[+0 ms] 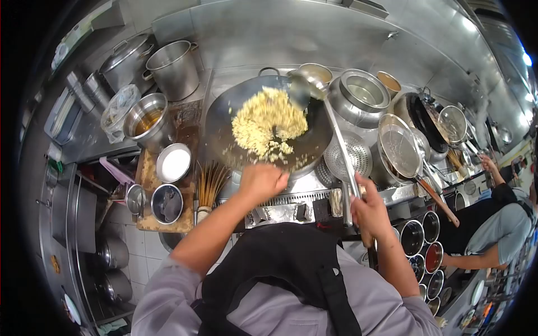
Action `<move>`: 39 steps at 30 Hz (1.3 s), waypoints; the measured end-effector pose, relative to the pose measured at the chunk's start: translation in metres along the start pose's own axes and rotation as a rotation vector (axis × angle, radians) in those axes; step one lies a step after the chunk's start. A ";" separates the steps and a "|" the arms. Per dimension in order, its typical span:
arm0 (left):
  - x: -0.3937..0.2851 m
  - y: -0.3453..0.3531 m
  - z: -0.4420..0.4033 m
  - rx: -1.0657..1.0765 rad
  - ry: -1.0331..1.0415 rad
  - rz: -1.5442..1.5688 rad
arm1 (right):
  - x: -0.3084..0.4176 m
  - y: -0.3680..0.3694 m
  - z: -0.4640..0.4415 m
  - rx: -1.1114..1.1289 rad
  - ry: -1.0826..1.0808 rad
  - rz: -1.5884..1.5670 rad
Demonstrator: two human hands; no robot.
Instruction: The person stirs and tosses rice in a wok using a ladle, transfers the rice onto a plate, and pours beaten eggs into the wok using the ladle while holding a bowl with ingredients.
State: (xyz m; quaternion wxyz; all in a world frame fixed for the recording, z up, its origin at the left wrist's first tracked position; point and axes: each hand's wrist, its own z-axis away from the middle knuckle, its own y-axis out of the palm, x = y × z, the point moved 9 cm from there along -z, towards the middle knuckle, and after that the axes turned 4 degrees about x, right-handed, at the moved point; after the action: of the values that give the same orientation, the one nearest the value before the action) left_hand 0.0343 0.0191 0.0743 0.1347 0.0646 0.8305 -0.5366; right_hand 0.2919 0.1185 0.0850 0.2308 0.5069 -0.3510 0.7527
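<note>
My left hand point(263, 183) is closed at the near rim of a large dark wok point(221, 120); the part it grips is hidden under the fingers. Inside the wok lies a heap of yellow fried rice point(266, 120), blurred in places, with loose grains scattered towards the near side. My right hand point(371, 208) is wrapped around the long handle of a ladle point(338, 131), whose wooden end shows below the fist. The ladle's bowl is smeared by motion at the wok's far right edge. Close beside my right hand, a perforated skimmer point(358, 157) rests right of the wok.
Left of the wok, a cutting board point(147, 168) bears a bowl of white powder point(174, 163) and a metal bowl point(167, 204). A bamboo brush point(208, 185) stands nearby. At right are a wire strainer point(400, 147), several seasoning pots point(412, 238) and a co-worker point(499, 224).
</note>
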 end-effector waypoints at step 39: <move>0.346 -0.018 0.303 0.233 -1.130 -0.071 | 0.003 0.081 -0.138 0.122 -0.082 -0.127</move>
State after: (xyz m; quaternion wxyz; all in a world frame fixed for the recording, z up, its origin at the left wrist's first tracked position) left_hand -0.2539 -0.2767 -0.1292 0.5312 -0.2457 0.5666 -0.5800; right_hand 0.1509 0.1715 0.0311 0.2322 0.5718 -0.2808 0.7350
